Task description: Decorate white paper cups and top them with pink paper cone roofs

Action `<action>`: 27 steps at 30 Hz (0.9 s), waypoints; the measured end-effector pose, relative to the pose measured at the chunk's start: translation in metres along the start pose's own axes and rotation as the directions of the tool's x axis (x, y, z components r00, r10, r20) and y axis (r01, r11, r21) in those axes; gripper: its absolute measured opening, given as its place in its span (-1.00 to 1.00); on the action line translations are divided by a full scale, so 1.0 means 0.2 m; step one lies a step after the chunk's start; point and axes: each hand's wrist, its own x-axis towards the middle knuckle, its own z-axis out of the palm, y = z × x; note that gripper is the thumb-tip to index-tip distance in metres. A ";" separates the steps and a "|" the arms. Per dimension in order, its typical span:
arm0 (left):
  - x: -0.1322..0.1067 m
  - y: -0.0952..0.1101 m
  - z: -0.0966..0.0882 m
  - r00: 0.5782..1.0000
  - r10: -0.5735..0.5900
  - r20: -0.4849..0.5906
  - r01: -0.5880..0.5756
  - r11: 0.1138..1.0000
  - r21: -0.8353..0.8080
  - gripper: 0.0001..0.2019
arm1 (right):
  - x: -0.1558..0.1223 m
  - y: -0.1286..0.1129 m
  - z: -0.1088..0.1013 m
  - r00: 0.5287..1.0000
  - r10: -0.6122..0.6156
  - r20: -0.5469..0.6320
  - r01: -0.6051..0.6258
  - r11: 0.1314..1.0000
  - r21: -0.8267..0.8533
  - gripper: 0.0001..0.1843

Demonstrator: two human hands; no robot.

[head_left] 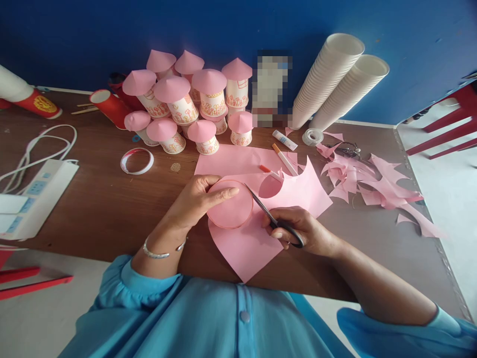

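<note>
From where I stand, the person's left hand [204, 198] is gripping a pink paper sheet [243, 256] just above the near side of the table [160, 214], the thumb lying flat across a circle outlined in orange-red. The right hand [300, 228] is closed around the handles of black-handled scissors [260, 203], whose blades meet the paper at the circle's right edge. Beyond the hands lies another pink sheet [223, 157] with a round hole in it, and on it rest a red-capped marker [269, 171] and an orange-capped marker [285, 160]. A glue stick [284, 140] lies just behind. Near the wall stands a cluster of decorated paper cups [212, 105] under pink cone roofs [209, 80]; to their right lean two tall stacks of white cups [324, 74]. Pink scraps [346, 171] are heaped at the table's right, beside a roll of clear tape [313, 136].
</note>
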 end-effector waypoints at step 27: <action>0.01 -0.02 0.00 0.996 -0.052 0.077 0.057 0.997 -0.056 -0.63 | 0.01 -0.01 0.00 0.999 0.030 -0.020 -0.029 0.999 0.039 -0.51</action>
